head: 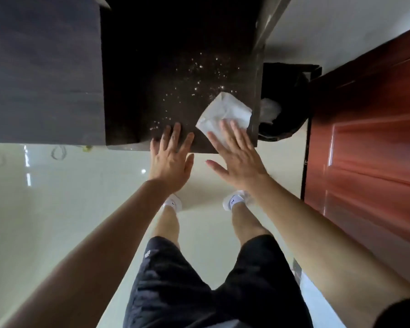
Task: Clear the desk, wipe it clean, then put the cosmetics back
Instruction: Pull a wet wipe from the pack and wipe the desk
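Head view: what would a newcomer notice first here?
A white folded paper tissue lies under the straight fingers of the right hand, near the right edge of the dark brown wooden desk. Small white specks are scattered over the desk top beyond it. The left hand rests flat at the front edge; a round black waste bin stands beside the desk.

Matt dark wood-grain desk [175, 67], crumpled white paper tissue [225, 112], glossy cream floor tiles [69, 197], glossy reddish wooden door [369, 138].

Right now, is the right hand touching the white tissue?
Touching. In the head view the right hand lies flat on the white tissue, fingers straight.
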A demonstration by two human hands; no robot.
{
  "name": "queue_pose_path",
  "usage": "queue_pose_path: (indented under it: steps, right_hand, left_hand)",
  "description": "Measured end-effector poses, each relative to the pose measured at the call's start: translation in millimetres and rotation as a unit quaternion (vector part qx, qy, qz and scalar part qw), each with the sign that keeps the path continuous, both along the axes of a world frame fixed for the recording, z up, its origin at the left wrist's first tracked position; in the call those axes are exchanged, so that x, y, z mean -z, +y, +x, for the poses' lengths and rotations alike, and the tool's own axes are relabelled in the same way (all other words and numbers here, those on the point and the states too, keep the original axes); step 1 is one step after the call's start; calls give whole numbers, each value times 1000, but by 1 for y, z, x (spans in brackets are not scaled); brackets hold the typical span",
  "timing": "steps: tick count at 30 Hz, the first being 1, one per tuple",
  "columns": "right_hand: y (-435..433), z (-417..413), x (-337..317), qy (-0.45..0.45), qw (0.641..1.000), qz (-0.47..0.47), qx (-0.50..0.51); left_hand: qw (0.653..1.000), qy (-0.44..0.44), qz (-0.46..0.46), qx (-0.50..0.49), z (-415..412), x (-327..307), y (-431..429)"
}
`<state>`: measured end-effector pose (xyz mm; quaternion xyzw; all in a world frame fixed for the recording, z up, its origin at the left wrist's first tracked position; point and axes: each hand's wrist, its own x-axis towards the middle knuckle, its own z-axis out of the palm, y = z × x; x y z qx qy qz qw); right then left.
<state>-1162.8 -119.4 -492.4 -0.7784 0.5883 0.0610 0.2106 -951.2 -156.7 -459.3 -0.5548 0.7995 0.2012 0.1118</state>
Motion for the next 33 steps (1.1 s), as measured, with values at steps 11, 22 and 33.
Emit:
queue_pose_path:
  steps: [11,22,33]
  right_hand:
    - [-104,-10,-9,33,998,25,56]
    - [-17,-16,-7,-21,993,-63,99]
    - [-206,14,-3,48,995,-14,92]
  left_hand:
    - [999,13,-13,-42,-5,16,6]
    - [1000,6,-24,-13,5,23,-10]
    - [1000,7,-18,-14,1,25,-15]
